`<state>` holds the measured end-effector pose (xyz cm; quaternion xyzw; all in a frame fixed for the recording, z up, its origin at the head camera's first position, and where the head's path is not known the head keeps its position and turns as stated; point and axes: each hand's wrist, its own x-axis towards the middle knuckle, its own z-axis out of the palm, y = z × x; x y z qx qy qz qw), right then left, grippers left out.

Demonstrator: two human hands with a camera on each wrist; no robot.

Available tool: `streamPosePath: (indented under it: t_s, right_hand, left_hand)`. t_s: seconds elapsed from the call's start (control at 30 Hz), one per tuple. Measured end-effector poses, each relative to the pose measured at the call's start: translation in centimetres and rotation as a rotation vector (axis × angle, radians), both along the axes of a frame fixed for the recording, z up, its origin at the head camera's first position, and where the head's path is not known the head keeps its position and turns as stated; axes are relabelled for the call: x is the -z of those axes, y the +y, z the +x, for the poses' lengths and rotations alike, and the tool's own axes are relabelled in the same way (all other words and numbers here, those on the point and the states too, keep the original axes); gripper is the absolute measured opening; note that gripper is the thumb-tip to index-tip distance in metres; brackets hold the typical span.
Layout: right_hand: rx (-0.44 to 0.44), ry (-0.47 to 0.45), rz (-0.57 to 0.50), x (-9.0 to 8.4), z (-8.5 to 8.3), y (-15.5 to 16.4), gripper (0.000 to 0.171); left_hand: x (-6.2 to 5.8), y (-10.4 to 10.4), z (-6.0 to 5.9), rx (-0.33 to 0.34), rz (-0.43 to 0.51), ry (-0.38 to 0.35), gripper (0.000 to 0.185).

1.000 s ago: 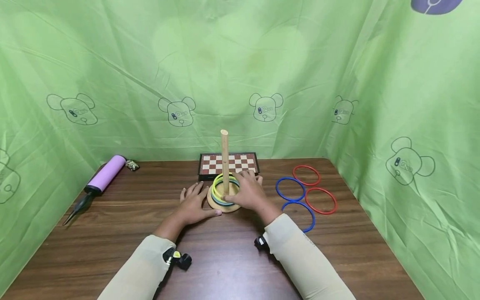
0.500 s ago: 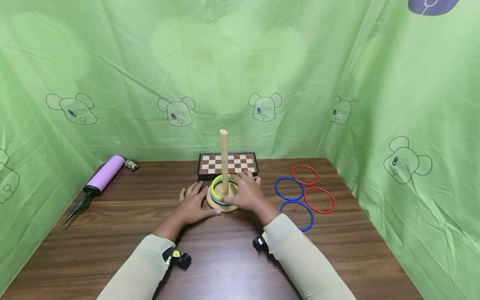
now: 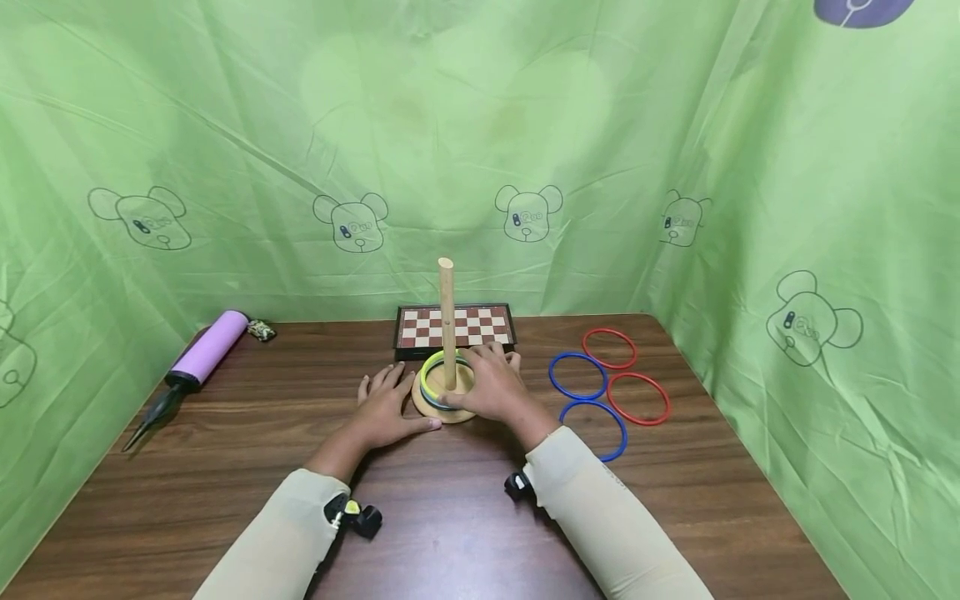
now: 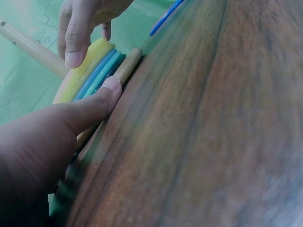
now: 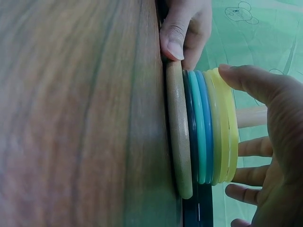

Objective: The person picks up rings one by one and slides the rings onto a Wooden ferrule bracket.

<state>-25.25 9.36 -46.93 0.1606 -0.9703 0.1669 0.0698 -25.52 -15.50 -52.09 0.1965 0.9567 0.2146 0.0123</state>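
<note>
A wooden ring-toss stand rises upright from a round base on the table. Stacked around its peg, from the bottom up, lie a dark ring, a teal ring, a blue ring and several yellow rings. My left hand holds the base at its left, thumb tip against the front edge. My right hand spans the topmost yellow ring, thumb on its near rim and fingers at the far side. In the head view it hides the stack's right part.
Two blue rings and two red rings lie flat at the right. A checkered board sits behind the stand. At the far left lie a purple hand pump and a small patterned item. Green cloth encloses the table.
Between my right fingers, the top yellow ring has dropped slightly and now lies level on the stack. The left hand stays at the base; the view has shifted a little.
</note>
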Motion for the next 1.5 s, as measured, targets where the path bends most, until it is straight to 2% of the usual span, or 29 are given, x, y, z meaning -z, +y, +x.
streamPosePath:
  t_s: [0.5,0.97,1.23,1.5]
  right_hand:
    - [-0.019,-0.027,-0.031,-0.4,0.4,0.4,0.102]
    - [0.009,-0.055,-0.044,-0.5,1.3,3.5,0.103]
    - [0.073,-0.067,-0.099,-0.7,1.9,5.6,0.105]
    - [0.126,-0.076,-0.142,-0.1,2.0,8.2,0.099]
  left_hand:
    - [-0.1,0.0,0.0,-0.002,-0.01,-0.014,0.118]
    - [-0.1,0.1,0.0,-0.003,-0.016,-0.035,0.116]
    - [-0.1,0.0,0.0,-0.005,-0.016,-0.029,0.116]
    - [0.0,0.1,0.0,-0.007,-0.012,-0.024,0.117]
